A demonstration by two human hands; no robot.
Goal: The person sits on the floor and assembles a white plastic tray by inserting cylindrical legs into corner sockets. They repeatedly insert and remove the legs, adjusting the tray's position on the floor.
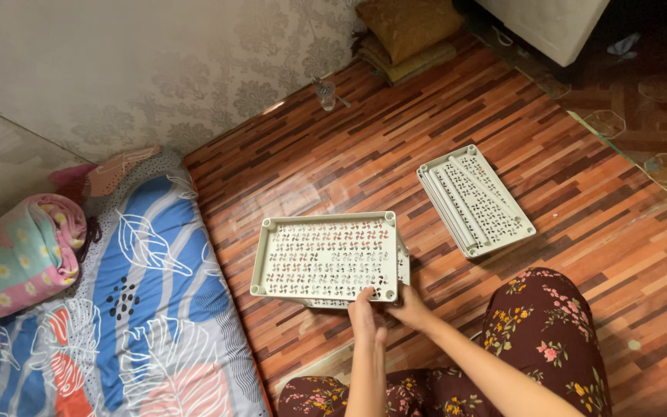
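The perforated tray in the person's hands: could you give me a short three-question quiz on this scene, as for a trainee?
1. True or false: both hands touch the near edge of the upper perforated tray.
2. Which lies to the right of that tray on the wooden floor? A) a stack of similar trays B) a red bucket C) a folded chair
3. What lies along the left side of the floor?

Key
1. True: the left hand and right hand meet at its near right corner, with another tray underneath.
2. A: the stack of similar trays.
3. A patterned mattress with a rolled blanket on it.
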